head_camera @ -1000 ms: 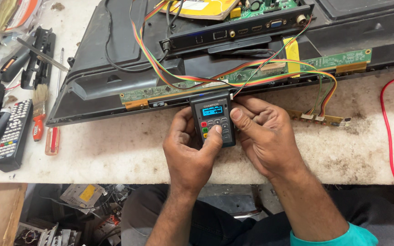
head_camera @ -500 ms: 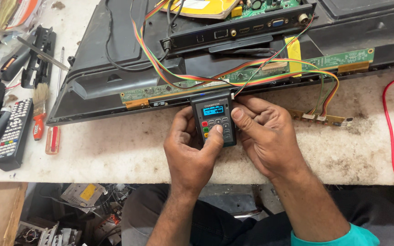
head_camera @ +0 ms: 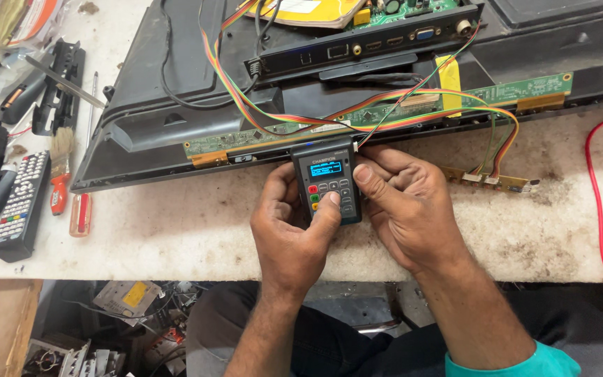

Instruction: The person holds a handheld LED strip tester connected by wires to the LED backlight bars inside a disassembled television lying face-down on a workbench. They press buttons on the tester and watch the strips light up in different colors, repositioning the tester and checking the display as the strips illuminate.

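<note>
While the small handheld tester was gripped between both hands, the left hand was closed around its left side, with the thumb pressed on the coloured buttons below the lit blue screen. The right hand was curled along the tester's right edge, its thumb laid against the top corner. The tester was held just above the near middle of the workbench, close to the near edge of the opened television back that lay flat on it. A bundle of multicoloured wires was traced from the tester's top end up over the long green circuit strip towards the board at the far edge. A remote control, a small brush and a screwdriver were noted at the left edge, a red wire at the right. Judgement: key presses would be best made singly, with the tester kept steady so the wire connection was not strained.
</note>
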### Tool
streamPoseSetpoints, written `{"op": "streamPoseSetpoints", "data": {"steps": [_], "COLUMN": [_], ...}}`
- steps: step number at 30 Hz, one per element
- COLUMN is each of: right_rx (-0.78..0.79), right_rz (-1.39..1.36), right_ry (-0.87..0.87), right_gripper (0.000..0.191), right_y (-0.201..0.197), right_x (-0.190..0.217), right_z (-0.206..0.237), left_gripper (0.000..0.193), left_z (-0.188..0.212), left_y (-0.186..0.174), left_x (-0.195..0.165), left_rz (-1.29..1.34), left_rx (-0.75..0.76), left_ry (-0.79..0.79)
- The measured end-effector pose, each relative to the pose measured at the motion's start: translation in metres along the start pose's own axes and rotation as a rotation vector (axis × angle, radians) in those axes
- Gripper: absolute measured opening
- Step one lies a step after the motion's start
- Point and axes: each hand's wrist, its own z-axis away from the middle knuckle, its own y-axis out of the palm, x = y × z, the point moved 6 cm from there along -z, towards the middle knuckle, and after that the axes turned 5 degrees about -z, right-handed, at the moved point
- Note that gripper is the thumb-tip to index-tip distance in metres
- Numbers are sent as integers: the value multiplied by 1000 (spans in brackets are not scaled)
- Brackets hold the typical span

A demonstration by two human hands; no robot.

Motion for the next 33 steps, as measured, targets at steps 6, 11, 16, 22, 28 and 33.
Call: {"op": "streamPoseSetpoints", "data": {"steps": [6,11,16,22,28,33], "right_rx": [1,-10,-9,-12,-20,-13], "right_rz": [-1,-2,7,9,3,0], "right_ry": [4,6,6,7,9,10], "right_gripper": [39,39,39,40,40,40], "right_y": [-1,-1,0,0,-1,-1], "right_x": [0,-1,0,0,-1,0], "right_z": [0,0,-1,0,-1,0], "left_gripper": [46,45,44,44,44,44], "left_z": [0,-1,-1,-1,-1,-1], "left_y": [0,2,2,1,1,1], "left_x": [2,4,4,3,4,5], "left_rz": [-22,31,10,2,14,34], "left_rx": [-14,-16,-15,-4,-13,-10], "left_ry": [-28,-53,-59,-45,-56,-57]}}
